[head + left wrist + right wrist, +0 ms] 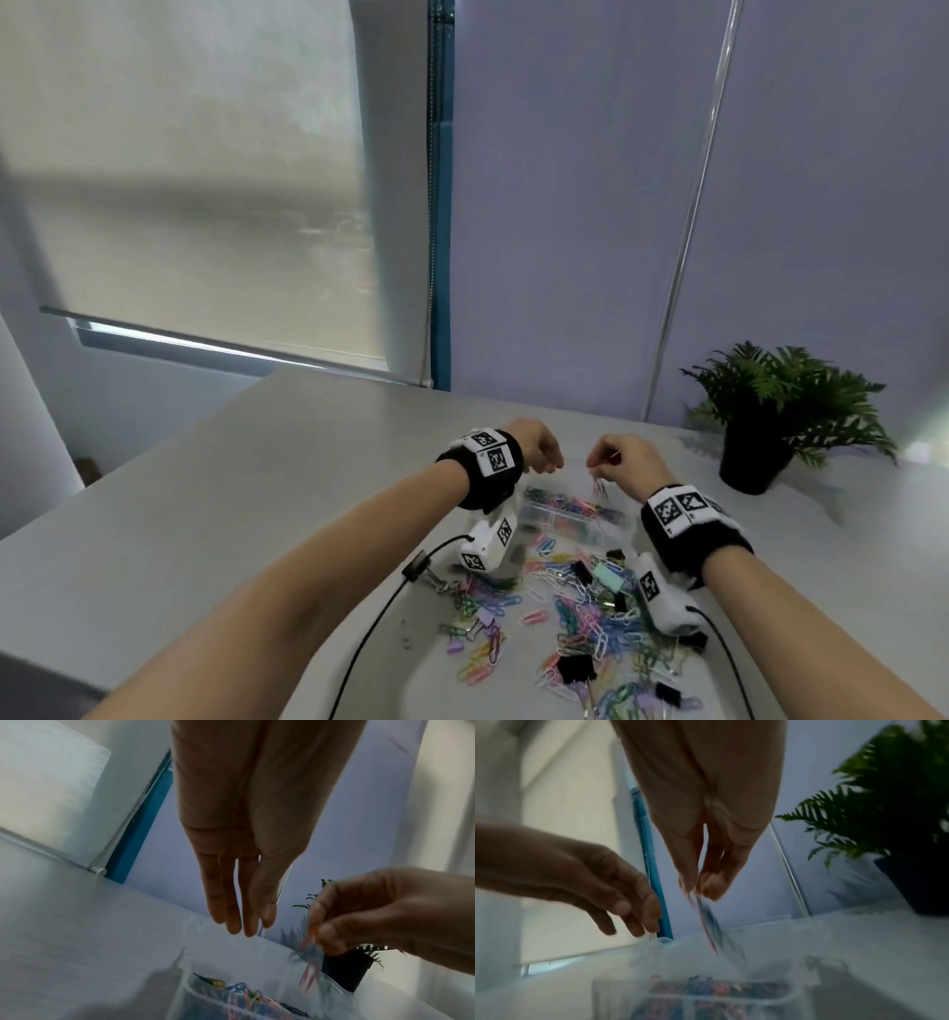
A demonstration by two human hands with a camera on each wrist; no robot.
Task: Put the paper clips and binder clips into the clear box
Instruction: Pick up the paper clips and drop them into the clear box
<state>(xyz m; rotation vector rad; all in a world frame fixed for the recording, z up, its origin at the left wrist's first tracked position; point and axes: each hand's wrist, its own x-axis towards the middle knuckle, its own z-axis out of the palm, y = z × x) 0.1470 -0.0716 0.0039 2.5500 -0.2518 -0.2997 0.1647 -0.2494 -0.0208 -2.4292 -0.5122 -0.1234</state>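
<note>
Scattered paper clips (590,616) cover grey table (257,462) beside potted fern (780,406).

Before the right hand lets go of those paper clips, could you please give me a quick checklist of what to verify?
1. Right hand pinches the dangling paper clips: ok.
2. Clips hang over the clear box, not the table: ok in the wrist views.
3. Box is open on top: ok.
4. Left hand is out of the drop path, fingers straight, holding nothing: ok.
5. Box has room left: cannot tell.
6. Loose clips remain on the table: task not finished.
</note>
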